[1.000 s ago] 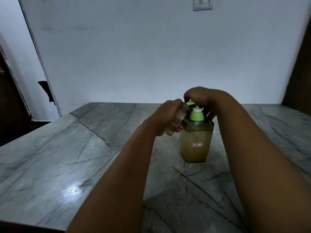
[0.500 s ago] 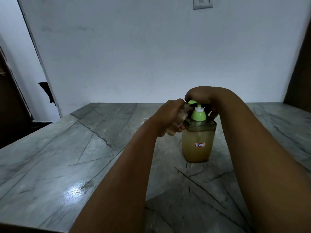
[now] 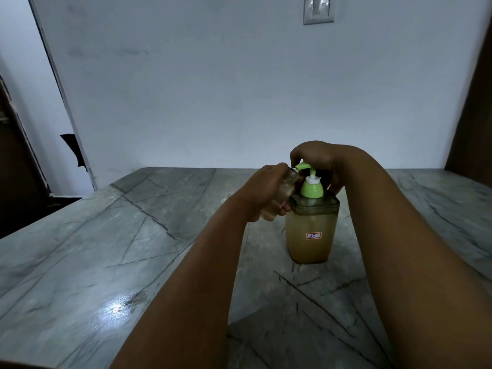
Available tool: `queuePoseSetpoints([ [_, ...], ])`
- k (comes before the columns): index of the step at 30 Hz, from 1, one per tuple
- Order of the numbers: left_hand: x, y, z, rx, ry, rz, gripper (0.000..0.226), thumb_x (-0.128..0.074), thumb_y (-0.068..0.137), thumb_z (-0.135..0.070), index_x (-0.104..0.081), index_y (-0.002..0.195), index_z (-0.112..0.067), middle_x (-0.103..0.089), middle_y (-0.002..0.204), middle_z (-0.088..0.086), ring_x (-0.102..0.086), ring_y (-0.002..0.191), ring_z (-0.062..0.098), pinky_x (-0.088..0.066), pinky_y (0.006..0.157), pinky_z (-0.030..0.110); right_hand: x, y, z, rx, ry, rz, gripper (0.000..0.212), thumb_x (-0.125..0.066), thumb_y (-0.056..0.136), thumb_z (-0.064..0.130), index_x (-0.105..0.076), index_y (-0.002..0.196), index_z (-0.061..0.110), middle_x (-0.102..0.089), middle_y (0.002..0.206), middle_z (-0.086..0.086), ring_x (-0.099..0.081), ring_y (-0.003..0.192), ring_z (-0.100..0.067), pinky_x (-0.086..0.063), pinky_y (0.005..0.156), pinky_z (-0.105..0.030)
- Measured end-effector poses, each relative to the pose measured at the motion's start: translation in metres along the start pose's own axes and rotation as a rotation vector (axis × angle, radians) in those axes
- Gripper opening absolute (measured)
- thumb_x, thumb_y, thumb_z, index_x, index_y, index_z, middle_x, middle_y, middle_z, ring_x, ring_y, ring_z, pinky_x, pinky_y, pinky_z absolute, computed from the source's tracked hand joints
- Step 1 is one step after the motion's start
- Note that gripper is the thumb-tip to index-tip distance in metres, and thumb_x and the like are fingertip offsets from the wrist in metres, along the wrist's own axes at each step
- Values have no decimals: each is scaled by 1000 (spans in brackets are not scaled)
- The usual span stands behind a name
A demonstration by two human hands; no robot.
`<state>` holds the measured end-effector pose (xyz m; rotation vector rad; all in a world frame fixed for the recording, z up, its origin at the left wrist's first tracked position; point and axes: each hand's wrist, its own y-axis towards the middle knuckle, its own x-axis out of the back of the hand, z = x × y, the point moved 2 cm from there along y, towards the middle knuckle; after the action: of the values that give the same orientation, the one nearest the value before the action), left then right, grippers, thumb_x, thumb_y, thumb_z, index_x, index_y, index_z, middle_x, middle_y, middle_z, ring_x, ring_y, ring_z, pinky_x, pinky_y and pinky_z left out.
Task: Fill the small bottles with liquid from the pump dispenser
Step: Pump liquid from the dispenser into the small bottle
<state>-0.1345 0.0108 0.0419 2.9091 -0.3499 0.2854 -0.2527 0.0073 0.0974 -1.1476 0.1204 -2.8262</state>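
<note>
Grey veined stone countertop (image 3: pixel 133 235) is filling the near field, with both forearms reaching over it. Standing upright at centre right is the pump dispenser (image 3: pixel 311 230), holding amber liquid. The left hand (image 3: pixel 263 194) is gripping a small clear bottle (image 3: pixel 283 194), tilting its mouth against the green spout. The right hand (image 3: pixel 319 161) is curling over the pump head. Farther off, a wall switch (image 3: pixel 318 9) is sitting high on the pale wall.

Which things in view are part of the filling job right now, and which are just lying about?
In the job:
pump dispenser
small bottle, held at the spout
left hand, gripping the bottle
right hand, on the pump head

Lying about:
small pale item behind the left wrist, too unclear to name
wall switch
</note>
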Motion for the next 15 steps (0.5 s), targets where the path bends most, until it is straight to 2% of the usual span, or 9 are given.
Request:
queuePoseSetpoints([
  [2, 0, 0, 0, -1, 4, -3, 33, -32, 98, -24, -59, 93, -4, -57, 60, 11, -54, 46, 21, -42, 47, 24, -1, 2, 1, 27, -23, -29, 27, -42, 94, 16, -47, 68, 8, -49, 74, -11, -46, 62, -24, -44, 69, -34],
  [6, 1, -1, 0, 0, -4, -4, 33, -32, 98, -23, -58, 83, -8, -57, 53, 7, -53, 46, 21, -42, 46, 23, -2, 3, -1, 8, -107, -25, 29, -41, 90, 14, -49, 65, 3, -51, 70, -14, -49, 65, -29, -44, 62, -31],
  [10, 0, 0, 1, 1, -8, -3, 34, -32, 98, -23, -59, 82, -9, -57, 55, 7, -52, 47, 22, -42, 46, 23, -4, 1, 1, 16, -149, -29, 29, -41, 92, 14, -48, 66, 4, -50, 70, -13, -47, 62, -26, -42, 60, -28],
  [13, 0, 0, 0, 10, -16, -3, 34, -32, 98, -23, -59, 83, -9, -58, 55, 7, -52, 47, 22, -41, 47, 24, -2, 4, -1, 18, -86, -14, 27, -42, 93, 18, -47, 69, 6, -47, 69, -11, -44, 60, -25, -41, 61, -29],
  [15, 0, -1, -1, 10, -16, 0, 34, -32, 98, -23, -59, 84, -9, -57, 55, 8, -52, 47, 22, -41, 47, 24, 2, 7, -5, -27, 34, 23, 31, -43, 94, 28, -49, 73, 5, -49, 69, -11, -46, 60, -25, -42, 63, -30],
])
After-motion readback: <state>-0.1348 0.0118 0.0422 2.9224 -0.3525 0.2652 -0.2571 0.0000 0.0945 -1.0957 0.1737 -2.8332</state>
